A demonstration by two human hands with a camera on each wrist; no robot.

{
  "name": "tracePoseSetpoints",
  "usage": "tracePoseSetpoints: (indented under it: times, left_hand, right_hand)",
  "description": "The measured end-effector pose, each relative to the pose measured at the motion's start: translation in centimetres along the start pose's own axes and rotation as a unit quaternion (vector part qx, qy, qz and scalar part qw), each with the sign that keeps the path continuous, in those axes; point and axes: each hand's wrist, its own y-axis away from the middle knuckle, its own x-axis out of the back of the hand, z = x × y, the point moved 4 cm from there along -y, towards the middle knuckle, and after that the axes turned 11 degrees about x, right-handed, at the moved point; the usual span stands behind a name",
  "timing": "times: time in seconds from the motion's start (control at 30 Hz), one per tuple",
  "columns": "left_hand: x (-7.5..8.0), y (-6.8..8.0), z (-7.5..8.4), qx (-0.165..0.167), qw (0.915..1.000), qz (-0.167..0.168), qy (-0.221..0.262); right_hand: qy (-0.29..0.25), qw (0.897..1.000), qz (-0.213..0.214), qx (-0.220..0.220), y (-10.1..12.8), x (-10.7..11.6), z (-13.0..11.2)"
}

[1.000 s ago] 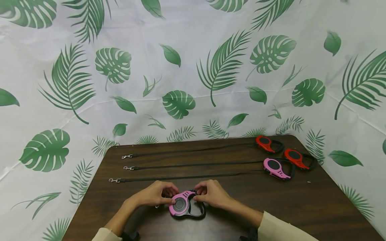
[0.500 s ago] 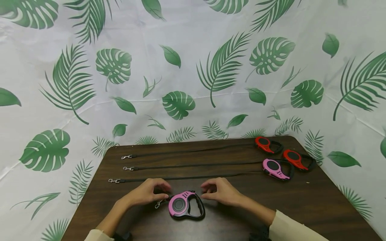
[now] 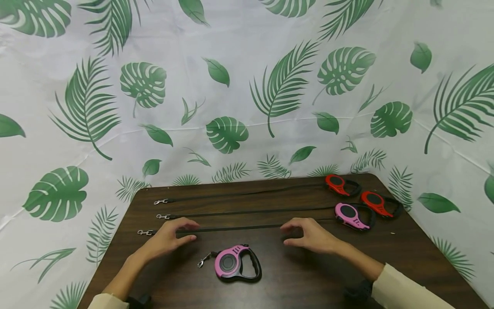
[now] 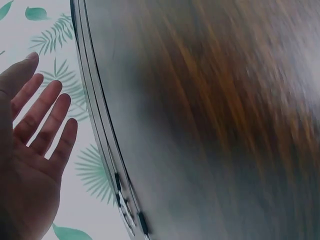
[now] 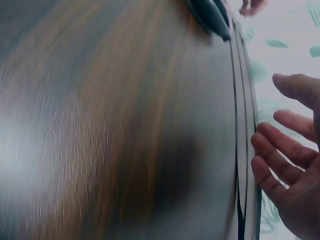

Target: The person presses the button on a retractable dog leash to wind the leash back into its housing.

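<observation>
Pink-and-black retractable leash (image 3: 235, 263), flat, untouched

This looks like a staged recording corner, not a lived-in room. A white cloth backdrop (image 3: 247, 77) printed with green palm and monstera leaves hangs behind the worktop (image 3: 308, 274) and wraps round on both sides, hiding whatever walls stand there; creases and fold lines run across it. The worktop is dark wood-grain laminate with a rounded far corner. On it lie only retractable dog leashes: three pulled out in neat parallel lines (image 3: 247, 211) with their red and pink cases (image 3: 349, 212) at the right end, a spare red case (image 3: 376, 201) beside them, and one pink case (image 3: 231, 262) near the front edge.
</observation>
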Motion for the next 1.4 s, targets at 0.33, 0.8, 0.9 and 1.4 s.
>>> tracePoseSetpoints:
  times: [0.33,0.8,0.9,1.4]
  left_hand:
    - [1.6,1.0,-1.4,0.018,0.9997,0.013,-0.012]
    - [3.3,2.3,-3.7,0.029,0.9959,0.054,-0.066]
    - [3.7,2.6,-4.1,0.020,0.9947,0.062,-0.080]
    - [4.9,3.4,-6.0,-0.013,0.9892,0.084,-0.119]
  right_hand:
    - [0.046,0.999,-0.005,0.011,2.3,3.4,2.1]
    - [0.122,0.991,0.023,0.048,5.5,8.1,3.6]
    - [0.138,0.988,0.028,0.056,6.2,8.9,3.8]
    - [0.198,0.979,0.010,0.049,8.8,11.9,5.7]
